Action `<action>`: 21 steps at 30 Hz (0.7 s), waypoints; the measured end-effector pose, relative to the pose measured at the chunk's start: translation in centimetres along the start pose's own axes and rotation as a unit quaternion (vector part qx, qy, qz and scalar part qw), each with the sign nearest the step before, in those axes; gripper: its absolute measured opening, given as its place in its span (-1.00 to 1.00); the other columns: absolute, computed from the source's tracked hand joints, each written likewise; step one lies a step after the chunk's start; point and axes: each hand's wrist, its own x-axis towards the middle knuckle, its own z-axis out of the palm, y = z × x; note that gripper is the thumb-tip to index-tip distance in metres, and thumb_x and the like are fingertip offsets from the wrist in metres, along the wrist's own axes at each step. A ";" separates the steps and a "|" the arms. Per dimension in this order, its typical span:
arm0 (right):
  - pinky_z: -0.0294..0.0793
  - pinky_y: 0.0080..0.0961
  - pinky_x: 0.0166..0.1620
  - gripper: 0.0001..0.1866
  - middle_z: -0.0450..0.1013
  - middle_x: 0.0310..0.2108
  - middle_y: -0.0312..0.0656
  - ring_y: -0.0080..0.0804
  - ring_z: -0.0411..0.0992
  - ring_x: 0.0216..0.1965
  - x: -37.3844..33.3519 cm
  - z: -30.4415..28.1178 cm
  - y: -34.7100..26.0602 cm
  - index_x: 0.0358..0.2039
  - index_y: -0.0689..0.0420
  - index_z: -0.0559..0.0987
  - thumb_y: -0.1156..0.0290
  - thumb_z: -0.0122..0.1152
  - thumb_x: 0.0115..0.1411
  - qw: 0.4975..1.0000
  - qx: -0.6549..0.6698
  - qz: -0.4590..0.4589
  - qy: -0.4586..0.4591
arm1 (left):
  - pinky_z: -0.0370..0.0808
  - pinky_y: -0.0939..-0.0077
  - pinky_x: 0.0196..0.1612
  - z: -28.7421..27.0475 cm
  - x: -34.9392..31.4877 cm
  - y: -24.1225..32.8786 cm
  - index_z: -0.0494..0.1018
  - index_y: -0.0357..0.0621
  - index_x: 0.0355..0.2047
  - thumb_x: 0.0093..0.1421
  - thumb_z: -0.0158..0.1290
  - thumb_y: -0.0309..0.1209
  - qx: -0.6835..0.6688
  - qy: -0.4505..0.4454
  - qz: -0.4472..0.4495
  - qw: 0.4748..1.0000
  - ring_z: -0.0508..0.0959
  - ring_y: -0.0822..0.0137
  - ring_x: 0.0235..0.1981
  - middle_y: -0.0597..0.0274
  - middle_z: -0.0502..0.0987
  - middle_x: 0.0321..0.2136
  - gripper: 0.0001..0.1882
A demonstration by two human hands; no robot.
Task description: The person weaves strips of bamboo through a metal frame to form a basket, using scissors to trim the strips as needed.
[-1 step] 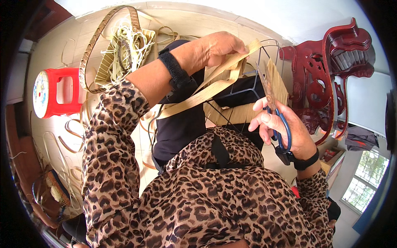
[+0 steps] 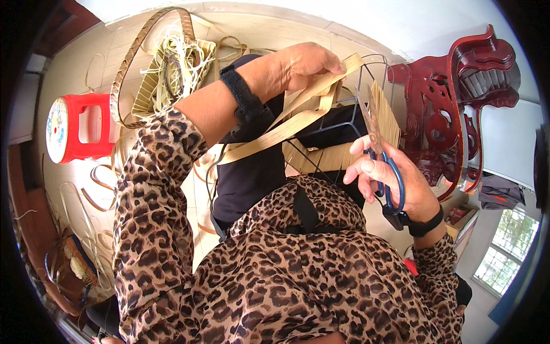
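My left hand is closed on a flat tan strip near the far side of a dark wire frame. The strip folds over near my fingers and trails back to the left across my black-clad leg. Scissors with blue handles and rust-stained blades are in my right hand. The blades are parted and point away from me, beside the frame's right part. Tan strips cover parts of the frame, which rests at my lap.
On the floor at far left stands a basket with a tall handle and pale shavings in it. A red stool lies tipped nearby. Loose strips curl across the floor. Carved dark-red wooden furniture stands to the right.
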 end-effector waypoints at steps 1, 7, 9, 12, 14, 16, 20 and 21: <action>0.30 -0.75 -0.53 -0.69 0.36 -0.47 -0.17 -0.63 0.30 -0.59 0.1 0.0 0.2 -0.22 0.17 0.25 0.26 -0.03 0.09 0.999 0.013 0.017 -0.026 | 0.33 0.44 -0.26 -0.2 0.1 0.1 0.37 -0.37 -0.46 -0.02 -0.06 -0.45 0.000 0.002 -0.001 1.000 0.39 0.31 -0.40 0.10 0.40 -0.47 -0.82; 0.33 -0.72 -0.47 -0.63 0.35 -0.45 -0.18 -0.61 0.32 -0.53 0.3 1.5 0.4 -0.16 0.15 0.20 0.26 0.00 0.08 0.988 0.033 0.100 -0.117 | 0.34 0.53 -0.32 -0.1 0.9 0.6 0.38 -0.37 -0.50 -0.05 -0.04 -0.48 0.030 -0.022 -0.021 0.999 0.41 0.33 -0.46 0.11 0.42 -0.53 -0.84; 0.32 -0.74 -0.51 -0.63 0.35 -0.49 -0.22 -0.63 0.31 -0.57 0.7 2.0 -0.3 -0.20 0.14 0.22 0.22 0.02 0.06 0.983 0.001 0.142 -0.113 | 0.33 0.52 -0.31 0.1 1.1 0.9 0.38 -0.37 -0.51 -0.06 -0.03 -0.46 0.031 -0.035 -0.048 0.998 0.41 0.34 -0.47 0.10 0.43 -0.54 -0.83; 0.31 -0.76 -0.56 -0.63 0.33 -0.57 -0.28 -0.65 0.30 -0.62 1.4 2.6 -1.3 -0.27 0.13 0.26 0.13 0.03 0.04 0.979 -0.070 0.161 -0.099 | 0.32 0.52 -0.31 0.4 1.7 1.0 0.38 -0.37 -0.50 -0.06 -0.01 -0.41 0.076 -0.010 -0.031 0.997 0.41 0.33 -0.45 0.11 0.44 -0.51 -0.79; 0.29 -0.77 -0.59 -0.60 0.32 -0.61 -0.29 -0.66 0.29 -0.64 1.8 2.8 -1.2 -0.31 0.13 0.28 0.07 0.04 0.01 0.979 -0.088 0.161 -0.089 | 0.31 0.53 -0.31 0.2 1.9 1.2 0.39 -0.35 -0.50 -0.06 -0.02 -0.40 0.084 -0.016 -0.040 0.996 0.40 0.33 -0.45 0.11 0.44 -0.50 -0.80; 0.28 -0.78 -0.62 -0.57 0.30 -0.64 -0.31 -0.66 0.28 -0.68 2.2 3.1 -1.1 -0.34 0.14 0.30 0.03 0.06 -0.02 0.977 -0.114 0.163 -0.071 | 0.31 0.54 -0.31 0.1 2.0 1.4 0.40 -0.33 -0.49 -0.06 -0.03 -0.40 0.093 -0.021 -0.048 0.994 0.40 0.34 -0.45 0.11 0.44 -0.50 -0.80; 0.27 -0.78 -0.65 -0.53 0.29 -0.67 -0.33 -0.66 0.25 -0.73 3.3 3.9 -0.5 -0.34 0.15 0.32 -0.01 0.08 -0.05 0.975 -0.140 0.159 -0.061 | 0.28 0.25 -0.23 0.1 2.4 1.5 0.41 -0.18 -0.54 -0.08 -0.05 -0.33 0.167 -0.056 -0.029 0.984 0.35 0.29 -0.32 0.21 0.42 -0.45 -0.83; 0.26 -0.78 -0.66 -0.52 0.29 -0.67 -0.33 -0.66 0.25 -0.74 3.6 4.1 -0.4 -0.34 0.15 0.32 -0.02 0.09 -0.06 0.975 -0.143 0.158 -0.062 | 0.27 0.22 -0.24 0.3 2.5 1.6 0.41 -0.16 -0.53 -0.08 -0.06 -0.32 0.175 -0.058 -0.036 0.982 0.35 0.30 -0.33 0.24 0.42 -0.45 -0.82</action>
